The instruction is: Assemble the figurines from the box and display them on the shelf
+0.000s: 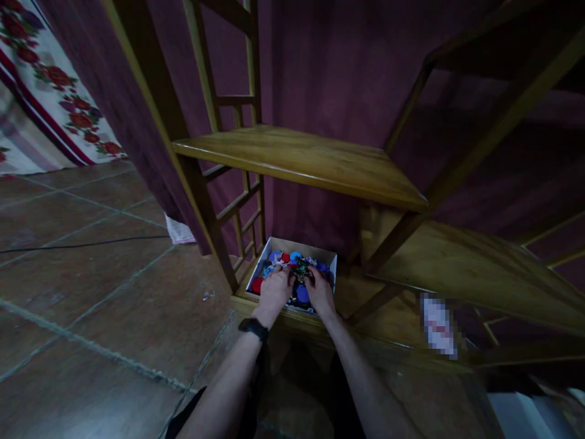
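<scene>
A shallow white cardboard box [333, 268] full of small colourful items sits on the bottom shelf. My left hand [276, 286], a dark band [253, 329] on its wrist, reaches into it with curled fingers. Across from it, my right hand [320, 289] also bends its fingers into the box. Between both hands lies a dark green, tangled bunch [300, 268] that their fingertips seem to touch; its kind is unclear. Around them are a blue round piece [295, 256], a red piece [257, 285] and a purple-blue piece [303, 294]. My fingertips are partly hidden among the contents.
A wooden shelf board [292, 155] overhangs the box, with an upright post [201, 195] on the left. Purple curtain [320, 79] hangs behind. A black cable [91, 245] and a small clear scrap [208, 296] lie on the tiled floor [114, 341]. A blurred pale item [439, 326] is at right.
</scene>
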Motion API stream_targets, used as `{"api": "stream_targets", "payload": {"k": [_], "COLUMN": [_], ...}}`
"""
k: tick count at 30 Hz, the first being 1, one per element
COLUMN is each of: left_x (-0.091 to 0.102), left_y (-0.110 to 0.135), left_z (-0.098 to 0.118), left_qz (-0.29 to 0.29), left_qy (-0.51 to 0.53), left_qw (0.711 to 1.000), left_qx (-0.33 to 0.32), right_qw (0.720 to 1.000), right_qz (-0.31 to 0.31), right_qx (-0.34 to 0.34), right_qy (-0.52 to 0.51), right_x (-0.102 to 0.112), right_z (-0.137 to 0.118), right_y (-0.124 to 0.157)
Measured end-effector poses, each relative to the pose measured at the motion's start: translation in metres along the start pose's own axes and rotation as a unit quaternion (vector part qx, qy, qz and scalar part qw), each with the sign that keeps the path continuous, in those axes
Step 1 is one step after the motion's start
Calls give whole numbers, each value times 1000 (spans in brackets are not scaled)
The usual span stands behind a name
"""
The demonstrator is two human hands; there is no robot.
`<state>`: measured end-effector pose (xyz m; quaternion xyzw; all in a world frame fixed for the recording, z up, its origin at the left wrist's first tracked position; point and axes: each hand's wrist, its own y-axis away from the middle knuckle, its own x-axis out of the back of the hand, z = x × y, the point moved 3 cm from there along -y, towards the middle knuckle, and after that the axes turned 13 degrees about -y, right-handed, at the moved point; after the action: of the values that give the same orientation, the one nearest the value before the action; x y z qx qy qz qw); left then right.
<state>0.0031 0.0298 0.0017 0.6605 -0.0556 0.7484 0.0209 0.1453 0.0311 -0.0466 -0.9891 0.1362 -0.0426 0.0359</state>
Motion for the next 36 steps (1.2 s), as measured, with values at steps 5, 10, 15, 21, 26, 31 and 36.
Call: {"api": "stream_targets", "payload": {"k": [5,10,15,21,26,31,36], "left_x": [-6,-1,7,4,7,19,27], "left_y": [8,18,39,49,70,108,139], "left_z": [16,26,41,48,49,56,68], "left_qz": [-6,2,46,9,41,95,169], "left_qy": [-49,-35,-22,144,175,69,-20], "left_qw": [998,999,998,988,983,993,982], "left_qx": [-41,-18,21,57,46,1,-78], "right_qw": [1000,999,997,992,991,987,991], "right_qz": [12,27,33,38,19,-23,-61], "right_qx": [-1,25,66,82,73,79,87], "right_qy": [12,7,-27,-91,-111,-141,-83], "right_x": [3,19,32,40,41,44,61], "right_z": [6,-2,-16,-26,-28,-30,-30], "right_y": [0,5,19,33,52,75,91]}}
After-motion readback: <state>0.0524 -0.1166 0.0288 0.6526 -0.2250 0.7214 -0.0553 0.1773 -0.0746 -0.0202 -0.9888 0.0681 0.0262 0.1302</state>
